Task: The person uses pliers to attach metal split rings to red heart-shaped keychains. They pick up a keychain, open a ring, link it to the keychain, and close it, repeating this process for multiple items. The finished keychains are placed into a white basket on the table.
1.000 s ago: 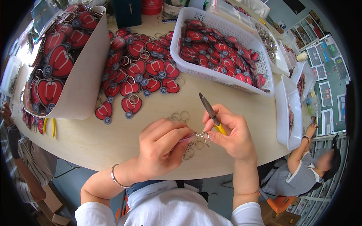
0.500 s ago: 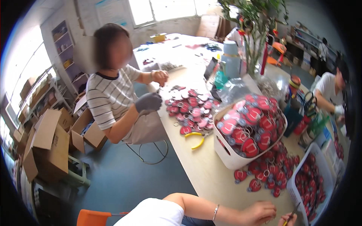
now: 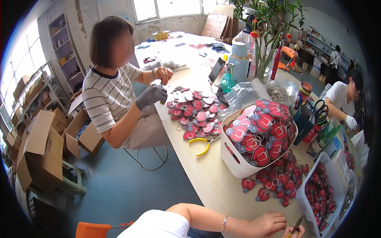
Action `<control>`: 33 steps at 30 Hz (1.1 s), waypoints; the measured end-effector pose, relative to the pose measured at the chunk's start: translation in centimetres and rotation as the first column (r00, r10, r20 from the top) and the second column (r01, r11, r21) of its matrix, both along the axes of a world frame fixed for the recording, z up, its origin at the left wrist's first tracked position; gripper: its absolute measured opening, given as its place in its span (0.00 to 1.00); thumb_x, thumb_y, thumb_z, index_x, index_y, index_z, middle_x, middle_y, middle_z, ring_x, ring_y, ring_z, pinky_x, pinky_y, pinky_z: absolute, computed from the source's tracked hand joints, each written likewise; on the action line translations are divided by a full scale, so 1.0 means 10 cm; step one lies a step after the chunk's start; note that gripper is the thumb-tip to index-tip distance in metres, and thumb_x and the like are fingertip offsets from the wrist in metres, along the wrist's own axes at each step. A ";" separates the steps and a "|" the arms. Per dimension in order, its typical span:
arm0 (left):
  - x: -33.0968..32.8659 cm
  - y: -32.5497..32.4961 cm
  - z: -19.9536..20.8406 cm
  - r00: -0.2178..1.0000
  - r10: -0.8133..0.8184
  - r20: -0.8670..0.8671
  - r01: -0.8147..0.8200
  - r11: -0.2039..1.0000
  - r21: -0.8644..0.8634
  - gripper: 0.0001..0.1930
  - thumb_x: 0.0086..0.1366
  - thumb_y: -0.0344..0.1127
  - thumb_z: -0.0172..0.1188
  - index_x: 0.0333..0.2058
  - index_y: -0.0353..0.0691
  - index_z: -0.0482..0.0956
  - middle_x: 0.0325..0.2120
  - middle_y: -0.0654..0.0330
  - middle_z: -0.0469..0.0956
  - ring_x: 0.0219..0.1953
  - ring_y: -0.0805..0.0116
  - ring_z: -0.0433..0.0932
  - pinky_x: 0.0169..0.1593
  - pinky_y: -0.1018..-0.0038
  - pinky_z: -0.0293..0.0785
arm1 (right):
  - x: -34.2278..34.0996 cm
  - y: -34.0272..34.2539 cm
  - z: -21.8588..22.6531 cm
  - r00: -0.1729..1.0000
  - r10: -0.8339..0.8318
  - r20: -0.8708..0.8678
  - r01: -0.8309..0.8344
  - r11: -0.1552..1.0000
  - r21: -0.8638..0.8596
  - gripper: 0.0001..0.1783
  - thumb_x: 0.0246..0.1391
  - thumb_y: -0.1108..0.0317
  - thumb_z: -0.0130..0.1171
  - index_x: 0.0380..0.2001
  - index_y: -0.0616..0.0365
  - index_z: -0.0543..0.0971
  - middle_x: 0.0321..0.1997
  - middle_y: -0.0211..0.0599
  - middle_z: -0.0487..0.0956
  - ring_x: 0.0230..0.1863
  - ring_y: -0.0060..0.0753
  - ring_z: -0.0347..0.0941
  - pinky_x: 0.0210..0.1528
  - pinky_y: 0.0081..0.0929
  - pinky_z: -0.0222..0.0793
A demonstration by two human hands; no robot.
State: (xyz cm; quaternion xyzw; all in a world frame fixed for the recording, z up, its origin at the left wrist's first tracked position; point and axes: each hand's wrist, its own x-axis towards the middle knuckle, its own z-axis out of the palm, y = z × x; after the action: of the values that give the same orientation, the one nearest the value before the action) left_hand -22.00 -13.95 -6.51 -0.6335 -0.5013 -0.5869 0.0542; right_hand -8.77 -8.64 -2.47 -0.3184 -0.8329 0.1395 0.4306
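Note:
My left hand is at the lower right, above the near edge of the table. Its fingers are curled and pinched together; what they hold is hidden. Close beside it, my right hand grips small pliers, dark jaws pointing up and away, and the lower frame edge cuts this hand off. Beyond both hands lies a loose heap of red heart-shaped keychains with metal rings. A white bin piled high with the same keychains stands behind them. To the right, a pale plastic basket holds more.
Across the table a person with one grey glove works by another keychain pile. Yellow-handled pliers lie near that pile. A blue flask, a plant vase and scissors stand farther back. Another person works at right.
The whole view has shifted slightly, moving most things left and sharpening the picture. My hands stay close together, with the pliers still in the right one. The person opposite keeps working with both hands.

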 end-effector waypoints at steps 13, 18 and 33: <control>-0.04 0.00 -0.05 0.999 0.014 -0.048 -0.013 1.000 0.013 0.11 0.48 0.39 0.59 0.28 0.40 0.75 0.27 0.60 0.72 0.30 0.59 0.73 0.29 0.65 0.69 | -0.16 -0.19 0.11 0.996 -0.094 0.008 0.092 0.985 0.144 0.11 0.53 0.68 0.62 0.27 0.68 0.77 0.36 0.46 0.74 0.36 0.47 0.70 0.37 0.39 0.68; -0.03 0.04 -0.05 0.998 0.016 -0.056 -0.013 0.999 0.046 0.12 0.48 0.40 0.59 0.29 0.39 0.75 0.27 0.60 0.72 0.30 0.60 0.72 0.29 0.66 0.70 | -0.17 -0.17 0.11 0.988 -0.143 0.059 0.128 0.970 0.209 0.12 0.53 0.68 0.62 0.27 0.69 0.76 0.37 0.46 0.74 0.36 0.46 0.69 0.38 0.38 0.68; -0.06 -0.08 -0.16 0.996 0.045 -0.072 -0.038 0.995 0.091 0.16 0.44 0.30 0.61 0.35 0.34 0.76 0.35 0.55 0.76 0.35 0.58 0.76 0.35 0.65 0.74 | -0.19 -0.25 -0.05 0.990 -0.115 -0.080 0.124 0.985 0.116 0.13 0.55 0.68 0.61 0.29 0.71 0.76 0.37 0.49 0.73 0.33 0.44 0.71 0.33 0.35 0.69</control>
State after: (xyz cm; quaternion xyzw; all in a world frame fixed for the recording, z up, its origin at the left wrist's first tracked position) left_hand -22.58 -14.80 -8.08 -0.6410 -0.4850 -0.5840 0.1132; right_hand -10.68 -11.19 -3.02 -0.3360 -0.8030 0.0742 0.4866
